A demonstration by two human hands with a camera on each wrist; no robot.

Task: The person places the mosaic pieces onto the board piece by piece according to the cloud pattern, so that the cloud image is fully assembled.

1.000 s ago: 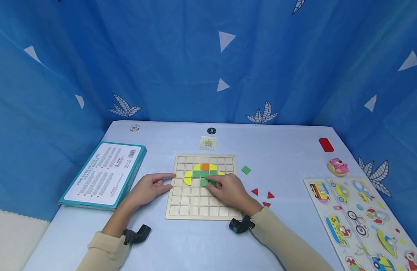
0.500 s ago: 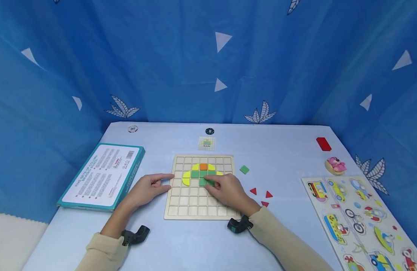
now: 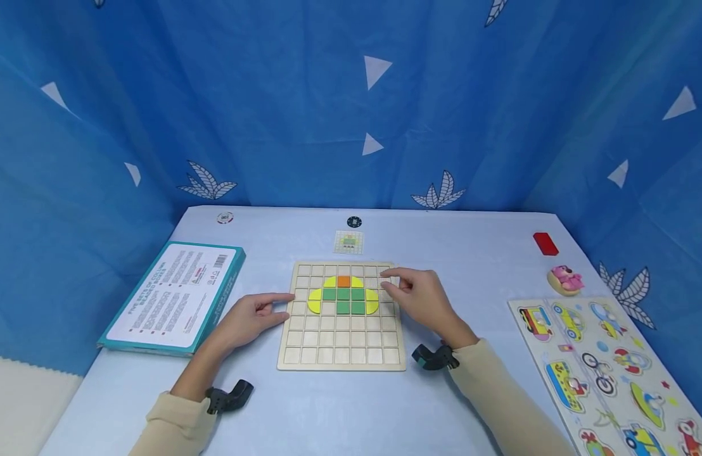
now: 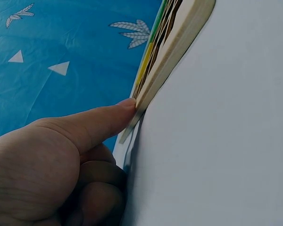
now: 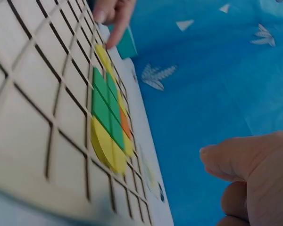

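In the head view, a wooden grid board holds several green squares, an orange square and rounded yellow pieces. My left hand has its thumb and forefinger stretched out to the board's left edge. The left wrist view shows the thumb against the board's side, the other fingers curled beneath. My right hand is over the board's right side, thumb and forefinger apart with nothing between them. In the right wrist view, the yellow piece and green squares lie in the grid.
A small pattern card and a dark round chip lie behind the board. At left is a teal box. A picture puzzle, a pink bear figure and a red block are at right.
My right hand has left the green squares and moved right and back, uncovering the right yellow piece. It now hides the loose green square and red triangles. The left hand has stayed put.
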